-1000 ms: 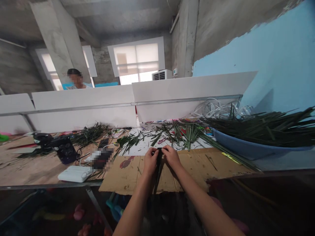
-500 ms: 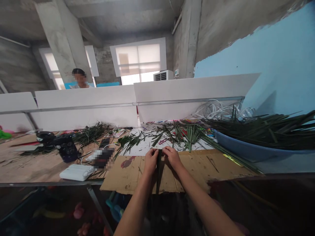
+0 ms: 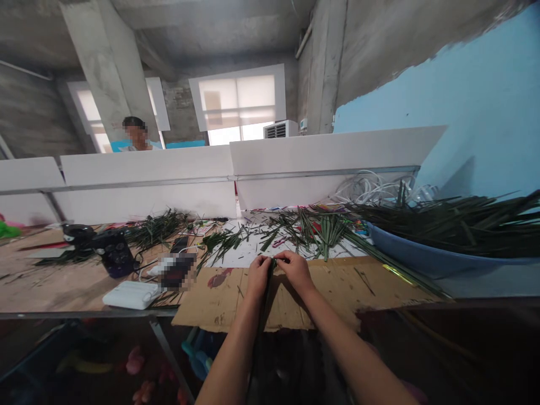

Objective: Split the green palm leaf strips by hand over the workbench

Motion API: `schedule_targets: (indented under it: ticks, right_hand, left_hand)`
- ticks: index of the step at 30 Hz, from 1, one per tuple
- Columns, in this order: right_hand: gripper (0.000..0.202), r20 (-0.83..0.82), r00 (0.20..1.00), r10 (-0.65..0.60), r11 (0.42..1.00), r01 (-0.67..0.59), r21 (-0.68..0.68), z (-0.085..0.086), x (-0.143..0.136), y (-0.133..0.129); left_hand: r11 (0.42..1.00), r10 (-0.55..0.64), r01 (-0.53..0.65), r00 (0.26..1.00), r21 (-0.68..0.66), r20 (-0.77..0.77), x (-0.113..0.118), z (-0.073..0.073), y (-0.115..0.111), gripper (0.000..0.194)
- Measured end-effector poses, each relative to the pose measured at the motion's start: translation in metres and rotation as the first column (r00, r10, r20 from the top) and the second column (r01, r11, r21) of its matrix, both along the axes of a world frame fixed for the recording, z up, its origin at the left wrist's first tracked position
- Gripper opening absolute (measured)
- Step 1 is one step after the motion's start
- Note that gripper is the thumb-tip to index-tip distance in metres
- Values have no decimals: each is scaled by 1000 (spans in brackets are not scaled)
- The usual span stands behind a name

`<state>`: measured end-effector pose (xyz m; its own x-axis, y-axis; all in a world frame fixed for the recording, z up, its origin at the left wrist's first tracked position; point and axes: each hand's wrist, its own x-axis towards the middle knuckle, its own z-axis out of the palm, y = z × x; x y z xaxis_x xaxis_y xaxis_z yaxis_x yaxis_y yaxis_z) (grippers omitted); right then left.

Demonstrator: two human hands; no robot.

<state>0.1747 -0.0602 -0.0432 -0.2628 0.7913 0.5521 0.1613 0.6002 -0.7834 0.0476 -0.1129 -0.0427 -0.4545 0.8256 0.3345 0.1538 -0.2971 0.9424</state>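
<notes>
A dark green leaf strip (image 3: 267, 289) hangs from my fingertips over the brown cardboard (image 3: 333, 292), its lower end running down toward me beside my left forearm. My left hand (image 3: 258, 275) is closed on the strip near its top. Close on the right, my right hand (image 3: 296, 270) pinches the strip's top end between thumb and forefinger, the fingertips nearly touching those of my left hand. Beyond both hands, cut green leaf pieces (image 3: 329, 230) lie scattered on a white sheet (image 3: 244, 256).
A blue basin (image 3: 405, 256) heaped with long leaves stands at the right. At the left are a white power bank (image 3: 130, 295), a black cup-like object (image 3: 113, 253) and a leaf pile (image 3: 158, 228). A person (image 3: 137, 135) is behind the white partition (image 3: 147, 169).
The leaf strip has swung left, closer to my left forearm, and looks narrower. My right hand has shifted slightly, its fingers now bent over the strip's top.
</notes>
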Motion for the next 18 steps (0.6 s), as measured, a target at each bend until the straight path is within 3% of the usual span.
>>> schedule_targets:
  ticks: [18]
  right_hand:
    - [7,10,997,-77,997,77,20,1,-1,0]
  left_hand:
    - [998,-65,65,998,-15,1,0,-1,1,28]
